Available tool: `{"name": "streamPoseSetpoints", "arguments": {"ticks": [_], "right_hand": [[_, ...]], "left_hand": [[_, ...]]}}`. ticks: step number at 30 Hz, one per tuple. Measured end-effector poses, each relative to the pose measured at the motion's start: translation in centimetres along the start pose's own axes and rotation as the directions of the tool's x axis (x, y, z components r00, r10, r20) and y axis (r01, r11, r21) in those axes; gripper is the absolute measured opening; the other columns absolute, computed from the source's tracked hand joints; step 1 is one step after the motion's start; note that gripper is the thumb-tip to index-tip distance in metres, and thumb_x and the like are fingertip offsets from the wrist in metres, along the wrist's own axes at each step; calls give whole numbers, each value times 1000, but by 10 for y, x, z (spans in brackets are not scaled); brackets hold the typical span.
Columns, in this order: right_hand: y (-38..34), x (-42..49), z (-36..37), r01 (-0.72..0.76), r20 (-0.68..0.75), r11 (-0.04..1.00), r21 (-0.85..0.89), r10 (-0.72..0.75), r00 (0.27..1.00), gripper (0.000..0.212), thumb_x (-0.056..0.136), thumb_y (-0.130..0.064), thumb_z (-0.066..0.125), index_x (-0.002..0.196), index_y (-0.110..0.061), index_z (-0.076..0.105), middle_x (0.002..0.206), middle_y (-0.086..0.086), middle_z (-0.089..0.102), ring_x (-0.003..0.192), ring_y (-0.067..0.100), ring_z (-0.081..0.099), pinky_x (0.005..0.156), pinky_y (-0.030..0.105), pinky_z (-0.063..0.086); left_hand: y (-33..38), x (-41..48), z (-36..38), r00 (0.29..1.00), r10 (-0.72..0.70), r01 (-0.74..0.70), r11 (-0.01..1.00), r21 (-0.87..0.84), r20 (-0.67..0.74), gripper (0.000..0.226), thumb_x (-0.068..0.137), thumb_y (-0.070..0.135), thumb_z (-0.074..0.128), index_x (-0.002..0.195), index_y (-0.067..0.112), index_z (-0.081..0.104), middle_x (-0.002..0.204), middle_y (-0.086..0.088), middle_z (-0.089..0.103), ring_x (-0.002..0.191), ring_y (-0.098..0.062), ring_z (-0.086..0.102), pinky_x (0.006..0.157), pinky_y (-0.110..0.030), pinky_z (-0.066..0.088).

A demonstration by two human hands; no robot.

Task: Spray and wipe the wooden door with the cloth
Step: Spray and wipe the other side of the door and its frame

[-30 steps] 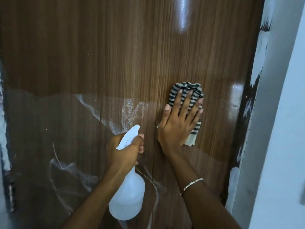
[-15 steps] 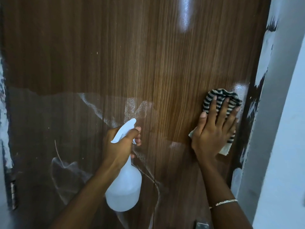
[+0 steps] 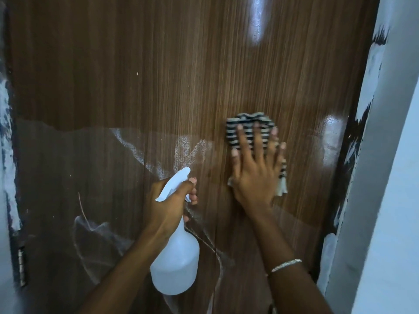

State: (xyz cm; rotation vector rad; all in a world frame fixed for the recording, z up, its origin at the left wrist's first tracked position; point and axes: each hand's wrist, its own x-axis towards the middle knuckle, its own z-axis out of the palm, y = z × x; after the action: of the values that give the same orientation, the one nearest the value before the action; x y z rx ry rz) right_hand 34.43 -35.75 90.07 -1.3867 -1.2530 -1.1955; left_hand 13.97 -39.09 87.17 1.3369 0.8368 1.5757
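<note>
Door: the wooden door [image 3: 158, 64] fills most of the frame. It is brown with upright grain, and a bright glare sits at top centre. From mid-height down on the left it looks duller, with whitish smears and streaks.
Cloth: the black-and-white striped cloth [image 3: 247, 124] lies just right of centre, flat against the door under your right hand. A pale corner sticks out below the hand's right side.
Right hand: your right hand [image 3: 256, 173] has its fingers straight and spread, and its palm presses the cloth to the door. It looks slightly blurred.
Left hand: your left hand [image 3: 167, 207], below centre, curls round the neck of the spray bottle, with fingers wrapped at the trigger.
Spray bottle: the white spray bottle [image 3: 175, 266] has its nozzle pointing up and right towards the door. Its round body hangs under your fist at lower centre.
Bracelet: a thin silvery bracelet [image 3: 286, 264] circles your right wrist at lower right.
Edges: a metal hinge [image 3: 21, 266] shows at the lower left edge. A pale wall [image 3: 396, 177] runs down the right side.
</note>
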Motion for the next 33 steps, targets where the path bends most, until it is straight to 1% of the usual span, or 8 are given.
{"name": "streamPoseSetpoints", "arguments": {"ticks": [5,7,10,14,17,23,27,33], "right_hand": [[42,-7,-16,-367,-126,930,18,366,922,55,113,-42,30,166,-30,22,174,2,13,161,33,4,127,60,7],[28,-7,-10,-444,-167,895,46,445,880,54,113,-38,34,165,-28,25,173,4,17,160,36,8,127,60,9],[-14,-3,2,-557,-185,827,84,562,806,55,113,-38,37,165,-24,26,173,9,18,159,41,11,125,64,13],[-84,0,23,-421,-116,905,60,425,898,58,112,-42,33,166,-24,22,174,10,13,159,43,6,127,62,8],[-122,6,39,-220,-91,974,47,224,970,58,111,-44,38,165,-26,27,173,9,18,159,41,10,127,60,11],[-84,3,31,-24,-25,1000,18,25,999,56,112,-46,36,165,-32,26,174,2,15,161,33,6,127,60,8],[-34,-5,13,-375,-113,927,23,376,920,56,112,-46,30,166,-32,22,174,3,13,160,35,6,125,63,10],[-80,7,29,-591,-235,801,99,596,768,53,113,-40,35,165,-29,27,173,6,20,159,40,13,126,61,13]], "left_hand": [[2,-4,-7,998,-12,13,1000,16,-64,22,93,33,66,84,13,66,60,1,65,53,-14,62,47,-19,49],[0,-4,-13,994,-30,35,999,42,-110,26,92,37,68,94,12,66,67,-3,64,54,-13,59,47,-18,47],[0,0,-23,995,-13,15,1000,21,-96,19,94,28,68,83,13,66,54,5,63,45,-8,60,40,-13,46],[0,7,-36,999,-14,17,999,52,-49,16,96,22,63,101,8,68,76,-3,70,67,-15,69,46,-19,52],[0,12,-41,998,-27,29,999,29,-60,11,96,25,64,92,16,69,80,-3,72,79,-23,70,57,-28,53],[6,19,-53,998,-32,33,999,9,-54,17,97,22,63,80,24,62,70,6,69,74,-16,67,54,-26,50],[1,32,-72,998,-46,46,999,4,-41,6,96,21,64,92,18,67,87,-6,70,87,-27,68,57,-28,50],[1,34,-98,995,-41,43,999,24,-86,11,94,25,68,88,22,59,72,-1,63,62,-16,60,49,-18,48]]}}
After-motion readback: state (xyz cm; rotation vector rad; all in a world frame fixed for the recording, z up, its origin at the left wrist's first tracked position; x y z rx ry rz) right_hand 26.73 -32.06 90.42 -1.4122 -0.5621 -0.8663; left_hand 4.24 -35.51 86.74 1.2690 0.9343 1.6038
